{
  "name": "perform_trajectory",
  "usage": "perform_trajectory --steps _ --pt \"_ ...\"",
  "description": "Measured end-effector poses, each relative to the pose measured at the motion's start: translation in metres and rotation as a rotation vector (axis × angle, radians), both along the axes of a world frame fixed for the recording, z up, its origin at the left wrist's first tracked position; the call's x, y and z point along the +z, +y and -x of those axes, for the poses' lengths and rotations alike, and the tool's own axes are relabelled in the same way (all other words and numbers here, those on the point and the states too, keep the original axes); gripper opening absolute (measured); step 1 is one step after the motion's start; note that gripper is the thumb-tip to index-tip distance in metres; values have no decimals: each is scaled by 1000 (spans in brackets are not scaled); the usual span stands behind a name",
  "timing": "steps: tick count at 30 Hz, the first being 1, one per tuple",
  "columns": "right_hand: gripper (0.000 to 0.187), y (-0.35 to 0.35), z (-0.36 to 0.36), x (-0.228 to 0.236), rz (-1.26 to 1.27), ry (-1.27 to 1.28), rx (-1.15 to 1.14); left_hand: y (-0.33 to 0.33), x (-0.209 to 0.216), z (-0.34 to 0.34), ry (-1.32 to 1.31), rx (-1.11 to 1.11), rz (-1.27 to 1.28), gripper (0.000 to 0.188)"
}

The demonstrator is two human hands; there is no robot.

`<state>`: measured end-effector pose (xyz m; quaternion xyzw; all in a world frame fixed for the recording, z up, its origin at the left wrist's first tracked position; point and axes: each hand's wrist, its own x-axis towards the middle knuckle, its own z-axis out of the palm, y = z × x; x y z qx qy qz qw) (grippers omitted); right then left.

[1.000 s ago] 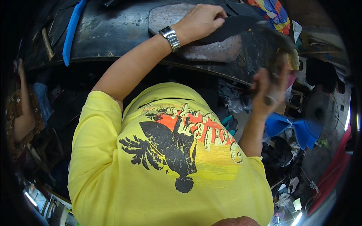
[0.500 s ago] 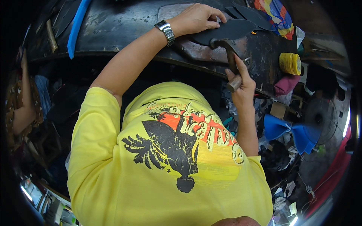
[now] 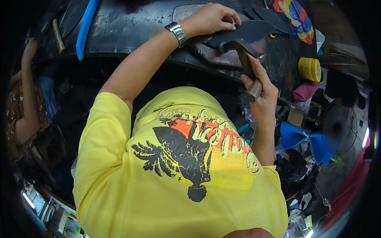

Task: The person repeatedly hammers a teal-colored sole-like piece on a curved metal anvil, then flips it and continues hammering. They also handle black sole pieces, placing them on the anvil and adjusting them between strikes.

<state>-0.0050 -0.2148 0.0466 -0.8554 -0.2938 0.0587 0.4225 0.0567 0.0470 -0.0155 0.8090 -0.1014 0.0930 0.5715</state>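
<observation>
My left hand (image 3: 219,19), with a metal-band watch (image 3: 176,33) at its wrist, has its thumb and fingers pinched at the far left edge of a black sole-shaped piece (image 3: 254,30). That piece lies flat above a worn brown slab (image 3: 206,54) on the dark workbench (image 3: 135,29). In my right hand (image 3: 265,89) is a hammer (image 3: 245,63), its wooden handle wrapped by the fingers, with the forefinger stretched along it. The dark hammer head overlaps the near edge of the piece; whether it touches cannot be made out.
More black cut pieces (image 3: 274,20) and a multicoloured bag (image 3: 297,18) lie at the far right. A yellow tub (image 3: 309,69) and maroon cloth (image 3: 304,92) sit by the bench's right end. A blue strip (image 3: 85,33) and stick (image 3: 58,36) lie left. Another person's arm (image 3: 28,91) shows far left.
The whole view has shifted slightly, moving the bench things to the right. Both hands keep their holds on the piece and the hammer. The other person's arm has come further into view.
</observation>
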Motion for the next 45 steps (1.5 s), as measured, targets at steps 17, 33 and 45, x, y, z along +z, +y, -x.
perform_trajectory --steps 17,33,45 --pt "42 -45 -51 -28 -40 -236 -274 -6 0 12 -47 7 -77 20" --pt "37 -35 -83 -73 171 -598 -291 55 66 -13 -179 307 -23 16" --pt "43 -38 -78 -71 178 -599 -272 -23 44 -84 -370 105 -766 43"
